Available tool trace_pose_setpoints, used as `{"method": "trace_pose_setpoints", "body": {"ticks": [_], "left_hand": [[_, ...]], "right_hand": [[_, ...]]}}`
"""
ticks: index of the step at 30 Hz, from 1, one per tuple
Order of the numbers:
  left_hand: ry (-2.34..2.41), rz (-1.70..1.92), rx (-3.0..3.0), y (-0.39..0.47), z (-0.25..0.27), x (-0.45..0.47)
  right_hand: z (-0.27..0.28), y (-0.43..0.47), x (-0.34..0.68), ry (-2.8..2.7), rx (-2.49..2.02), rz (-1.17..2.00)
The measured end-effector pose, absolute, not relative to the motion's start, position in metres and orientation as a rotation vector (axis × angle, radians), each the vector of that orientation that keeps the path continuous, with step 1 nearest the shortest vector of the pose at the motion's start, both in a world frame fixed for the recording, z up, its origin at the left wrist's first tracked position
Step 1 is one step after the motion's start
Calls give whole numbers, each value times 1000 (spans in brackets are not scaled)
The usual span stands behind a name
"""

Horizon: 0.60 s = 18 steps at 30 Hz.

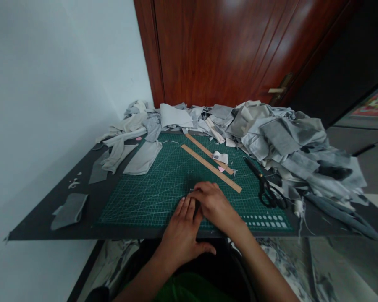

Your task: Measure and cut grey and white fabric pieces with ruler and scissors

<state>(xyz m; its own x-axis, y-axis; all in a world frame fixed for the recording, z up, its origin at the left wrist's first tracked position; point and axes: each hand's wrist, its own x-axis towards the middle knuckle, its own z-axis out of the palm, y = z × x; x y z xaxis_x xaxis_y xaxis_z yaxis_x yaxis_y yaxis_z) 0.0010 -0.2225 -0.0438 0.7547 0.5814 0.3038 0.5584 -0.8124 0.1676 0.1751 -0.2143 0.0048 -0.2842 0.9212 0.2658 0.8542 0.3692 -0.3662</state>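
fingers of two hands meet near two rulers

The cutting mat is showing a smooth, matt, plastic-looking surface, while the rulers are presenting matt, wood-like faces. The scraps are appearing as soft, creased, matt cloth. The door is displaying glossy, grained wood.

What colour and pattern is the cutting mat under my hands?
The cutting mat is dark green with a pale grid, best seen in the head view.
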Motion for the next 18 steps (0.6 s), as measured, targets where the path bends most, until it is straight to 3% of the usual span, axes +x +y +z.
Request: {"method": "trace_pose_setpoints", "body": {"ticks": [7,18], "left_hand": [[1002,565,2911,-226,-48,5],[783,950,3070,-251,-93,5]], "right_hand": [[-11,-206,174,-2087,-1351,499],[-16,-203,174,-2098,-1440,427]]}}
